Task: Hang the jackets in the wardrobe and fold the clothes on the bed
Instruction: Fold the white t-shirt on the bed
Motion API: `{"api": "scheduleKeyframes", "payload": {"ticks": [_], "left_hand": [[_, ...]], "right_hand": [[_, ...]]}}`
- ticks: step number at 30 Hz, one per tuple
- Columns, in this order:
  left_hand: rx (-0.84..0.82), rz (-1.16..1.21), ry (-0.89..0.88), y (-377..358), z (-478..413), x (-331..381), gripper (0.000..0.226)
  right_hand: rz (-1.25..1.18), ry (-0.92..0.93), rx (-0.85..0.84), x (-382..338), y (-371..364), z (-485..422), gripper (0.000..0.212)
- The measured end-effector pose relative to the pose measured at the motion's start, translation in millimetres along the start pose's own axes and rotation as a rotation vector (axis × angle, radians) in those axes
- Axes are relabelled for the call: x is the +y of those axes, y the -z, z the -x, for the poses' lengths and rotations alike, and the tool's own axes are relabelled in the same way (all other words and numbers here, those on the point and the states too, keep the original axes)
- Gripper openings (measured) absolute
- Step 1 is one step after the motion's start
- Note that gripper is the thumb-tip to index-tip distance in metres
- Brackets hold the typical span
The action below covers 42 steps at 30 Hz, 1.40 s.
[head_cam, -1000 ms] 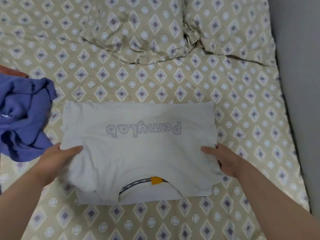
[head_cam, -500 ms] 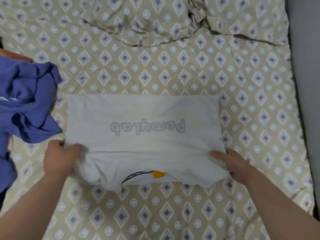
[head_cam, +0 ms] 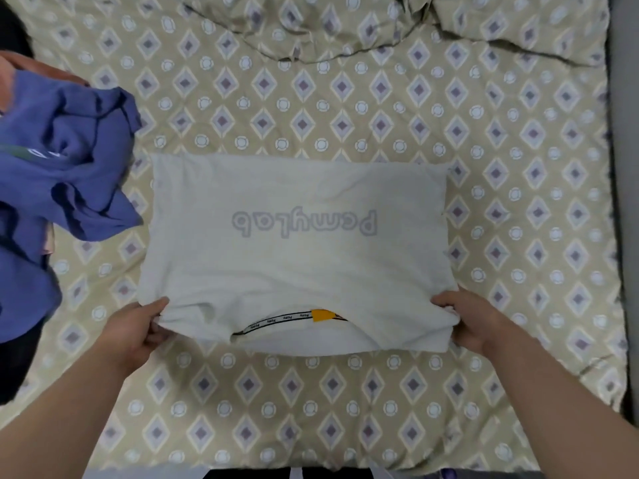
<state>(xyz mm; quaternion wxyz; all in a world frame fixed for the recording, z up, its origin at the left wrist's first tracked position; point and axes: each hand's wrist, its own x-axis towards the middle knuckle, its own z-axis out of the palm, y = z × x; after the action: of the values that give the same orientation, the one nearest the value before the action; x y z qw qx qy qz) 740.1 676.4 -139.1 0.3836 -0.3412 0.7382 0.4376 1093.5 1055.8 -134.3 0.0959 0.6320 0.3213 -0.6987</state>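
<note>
In the middle of the bed (head_cam: 345,392), on a tan cover patterned with purple diamonds and white rings, lies a white T-shirt (head_cam: 297,257), folded into a wide rectangle with its grey lettering showing upside down and reversed through the cloth. Its collar faces the person, with a black-and-white neck tape and a small orange label (head_cam: 321,314) visible at the near edge. The left hand (head_cam: 138,331) pinches the near left corner of the T-shirt, thumb on top and fingers curled under the cloth. The right hand (head_cam: 473,323) grips the near right corner the same way, where the cloth bunches up in layers. To the left, a crumpled blue garment (head_cam: 65,160) lies heaped on the bed, just beside the T-shirt's left edge. Two pillows (head_cam: 311,25) in the same patterned cloth sit at the far end.
</note>
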Motion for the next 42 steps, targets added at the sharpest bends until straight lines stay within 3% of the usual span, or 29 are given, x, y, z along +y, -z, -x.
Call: {"api": "scheduleKeyframes", "payload": {"ticks": [2,3,4,5,6,7,8,10,11,15,18,21,23,24,27,30,34,38,42], "left_hand": [[0.236,-0.362,-0.164,-11,8,3,0.024],[0.432,-0.548,-0.258,-22,11,6,0.034],[0.568,-0.673,-0.429,-36,15,8,0.04],[0.623,-0.773,-0.722,-53,21,9,0.034],[0.539,-0.849,-1.037,-75,29,10,0.028],[0.355,-0.925,-1.277,-100,36,7,0.029],[0.132,-0.995,-1.403,-126,42,3,0.039],[-0.224,-1.133,-1.386,-176,52,0,0.068],[-0.309,-1.212,-1.355,-197,54,-1,0.081],[-0.335,-1.499,-1.249,-249,58,1,0.112],[-0.372,-1.594,-1.141,-256,59,11,0.106],[-0.486,-1.231,-1.032,-256,77,33,0.071],[-0.56,-0.835,-0.876,-264,92,47,0.067],[-0.574,-0.75,-0.865,-271,102,55,0.072],[-0.598,-0.866,-0.954,-302,132,72,0.086],[-0.487,-1.149,-1.058,-322,139,74,0.061],[-0.372,-0.962,-1.032,-291,106,97,0.012],[-0.299,-0.661,-0.867,-217,62,138,0.016],[-0.233,-0.625,-0.793,-142,22,163,0.011]], "right_hand": [[0.189,0.038,0.087,-4,-3,-1,0.035],[0.263,0.069,0.125,-6,-5,-1,0.037],[0.289,0.103,0.16,-7,-6,-1,0.04],[0.265,0.138,0.186,-7,-8,0,0.04],[0.218,0.175,0.199,-7,-11,2,0.035],[0.158,0.206,0.196,-6,-13,5,0.029],[0.096,0.226,0.174,-4,-15,8,0.028],[-0.018,0.238,0.086,0,-18,14,0.037],[-0.069,0.241,0.033,1,-20,17,0.044],[-0.161,0.226,-0.119,1,-27,27,0.063],[-0.153,0.273,-0.162,-6,-40,37,0.07],[0.019,0.414,-0.194,-23,-62,52,0.085],[0.181,0.512,-0.242,-32,-84,61,0.096],[0.248,0.54,-0.274,-35,-97,65,0.099],[0.428,0.546,-0.298,-32,-137,72,0.102],[0.531,0.545,-0.279,-20,-165,74,0.091],[0.497,0.511,-0.218,-5,-194,70,0.081],[0.439,0.467,-0.203,12,-246,70,0.046],[0.44,0.448,-0.305,28,-318,68,0.017]]}}
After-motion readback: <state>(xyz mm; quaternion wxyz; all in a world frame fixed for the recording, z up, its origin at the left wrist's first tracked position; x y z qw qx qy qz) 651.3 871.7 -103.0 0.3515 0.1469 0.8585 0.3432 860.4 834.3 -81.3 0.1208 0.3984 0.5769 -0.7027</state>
